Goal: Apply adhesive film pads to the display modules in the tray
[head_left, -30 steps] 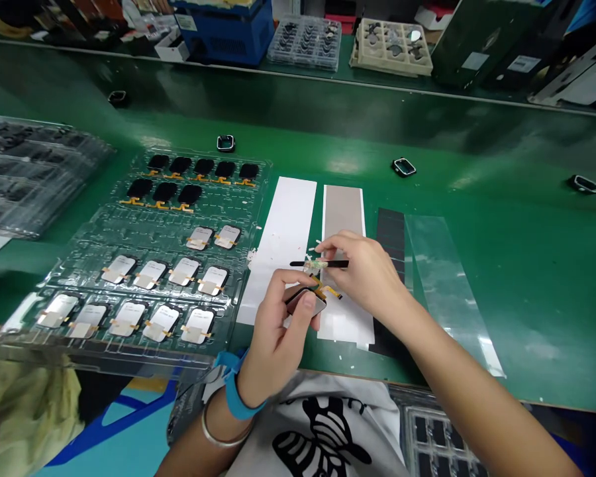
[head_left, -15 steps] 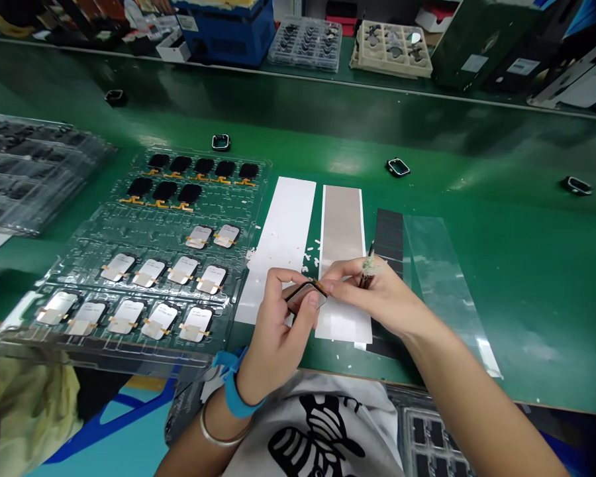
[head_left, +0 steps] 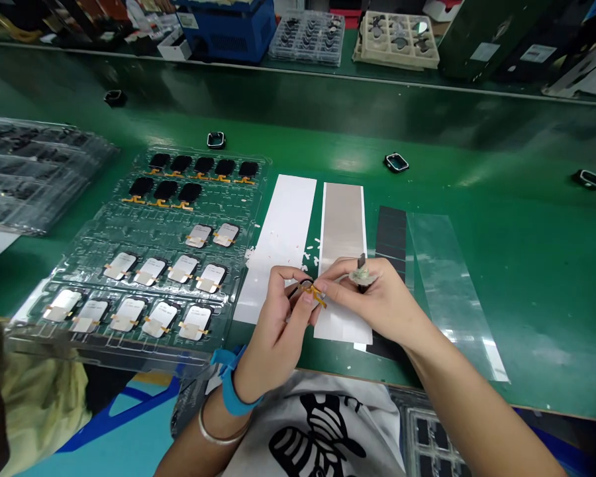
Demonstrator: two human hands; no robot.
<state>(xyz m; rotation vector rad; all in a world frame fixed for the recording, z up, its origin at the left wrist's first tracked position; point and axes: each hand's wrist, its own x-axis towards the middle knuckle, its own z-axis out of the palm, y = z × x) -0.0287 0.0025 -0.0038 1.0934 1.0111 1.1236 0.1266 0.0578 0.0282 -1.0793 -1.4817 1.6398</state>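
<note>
Between thumb and fingers, my left hand [head_left: 277, 334] grips a small watch screen [head_left: 294, 290], tilted and partly covered by the fingers. An orange flex cable [head_left: 320, 297] sticks out from its right side. My right hand [head_left: 385, 295] is closed, with thumb and forefinger pinching at that cable. Tucked in the same hand is a slim dark tool [head_left: 361, 261] with a pale wad [head_left: 362, 276] around it; its exact kind is hidden. Under the hands lies a beige-and-white strip sheet [head_left: 344, 218]. Left of it is a white sheet [head_left: 293, 205] with small white scraps.
A clear tray [head_left: 149, 224] on the left holds several watch screens, some black side up, others silver. Stacked trays [head_left: 34, 172] stand farther left. Right of my hands lie a black strip [head_left: 391, 232] and clear film [head_left: 444, 265]. Watch frames [head_left: 396, 162] sit near the back.
The watch screen has turned in my left hand, so its flat face shows less and the orange cable shows more. My right hand has rotated slightly, turning the dark tool upright.
</note>
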